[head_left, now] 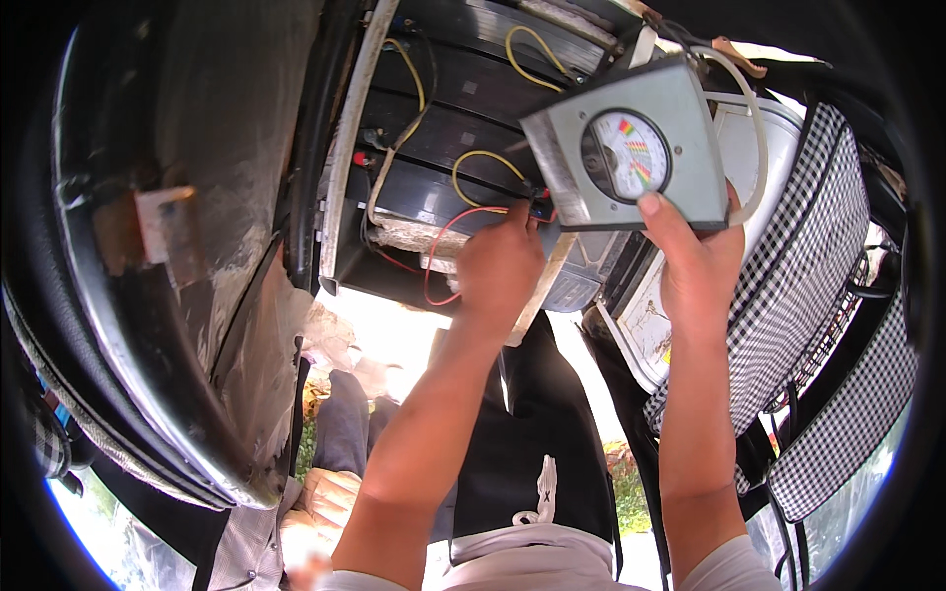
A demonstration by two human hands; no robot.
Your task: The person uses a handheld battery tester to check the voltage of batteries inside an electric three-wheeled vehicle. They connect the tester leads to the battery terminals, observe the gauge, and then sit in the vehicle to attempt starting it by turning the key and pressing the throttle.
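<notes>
My right hand (698,258) grips a grey box-shaped battery tester (690,148) by its lower edge, the thumb on the front beside the round dial. A pale, curved handle (757,148) loops from the tester's right side. My left hand (501,264) is closed, its fingertips pinched at a terminal on the near end of a row of black batteries (443,187). What the fingers hold there is too small and partly hidden to name. Beside this hand, a red wire (431,261) curves down and a yellow wire (463,167) arches over the battery.
A metal frame (345,148) encloses the batteries, with further yellow wires inside. At left is a large dark, worn panel (197,118). Black-and-white checked seat cushions (803,227) stand at right. Another person's grey trouser leg (343,424) shows at lower left.
</notes>
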